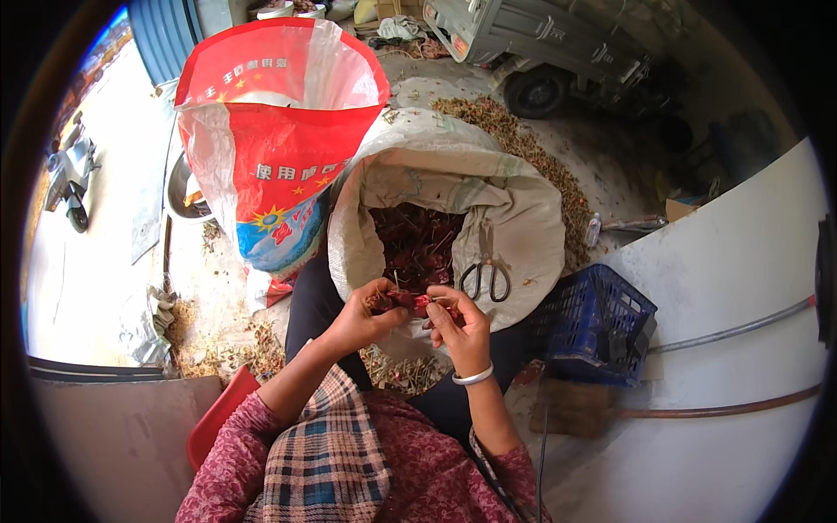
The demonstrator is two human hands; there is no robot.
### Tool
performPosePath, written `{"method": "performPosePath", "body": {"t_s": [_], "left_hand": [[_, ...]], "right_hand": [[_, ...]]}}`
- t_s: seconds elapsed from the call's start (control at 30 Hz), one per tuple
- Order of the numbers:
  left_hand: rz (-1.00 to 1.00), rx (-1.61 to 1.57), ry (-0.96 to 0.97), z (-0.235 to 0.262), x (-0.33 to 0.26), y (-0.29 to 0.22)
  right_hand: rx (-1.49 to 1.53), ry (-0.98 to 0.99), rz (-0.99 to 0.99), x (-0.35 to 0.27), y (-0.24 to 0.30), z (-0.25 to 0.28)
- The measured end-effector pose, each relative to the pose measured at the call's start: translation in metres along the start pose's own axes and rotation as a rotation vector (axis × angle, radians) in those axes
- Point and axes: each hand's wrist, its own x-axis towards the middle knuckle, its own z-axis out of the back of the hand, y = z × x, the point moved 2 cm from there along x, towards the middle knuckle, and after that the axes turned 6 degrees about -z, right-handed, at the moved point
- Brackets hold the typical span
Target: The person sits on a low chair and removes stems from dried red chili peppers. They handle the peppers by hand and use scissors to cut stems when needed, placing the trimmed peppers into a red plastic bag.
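Both our hands are up over the near rim of the woven sack, almost touching. Left hand is curled round a clump of dark red dried pieces, wrinkled, thin stems poking out. Right hand has thumb and forefinger pinching a brighter red piece, between the two hands. We can't tell what else sits under the right fingers

Sack is off-white woven plastic, mouth rolled into a thick round collar, more dark red dried stuff with pale stalks down inside. Scissors lie on the right of the collar, black loop handles toward us

Left of it we have a tall glossy plastic bag, red and white with clear side panel, mouth open. Print: white characters, yellow stars, sun over a blue patch. Right side: blue slatted plastic basket, rigid. Floor has dry, crumbly plant litter. Smooth silver bangle on our right wrist
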Motion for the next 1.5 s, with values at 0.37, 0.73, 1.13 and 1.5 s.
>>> {"method": "performPosePath", "body": {"t_s": [0.37,0.73,1.13,1.5], "left_hand": [[0.001,-0.129,0.025,-0.009,-0.005,-0.013],[0.0,-0.074,-0.07,-0.03,-0.003,0.0],[-0.053,0.043,-0.064,0.002,0.016,0.035],[0.014,-0.114,-0.044,0.011,0.028,0.076]], "right_hand": [[-0.349,0.038,0.352,-0.002,0.007,-0.002],[-0.37,-0.062,0.292,-0.006,-0.005,-0.004],[-0.44,-0.331,0.097,0.077,-0.127,0.087],[-1.368,-0.539,-0.422,0.157,-0.193,0.131]]}}
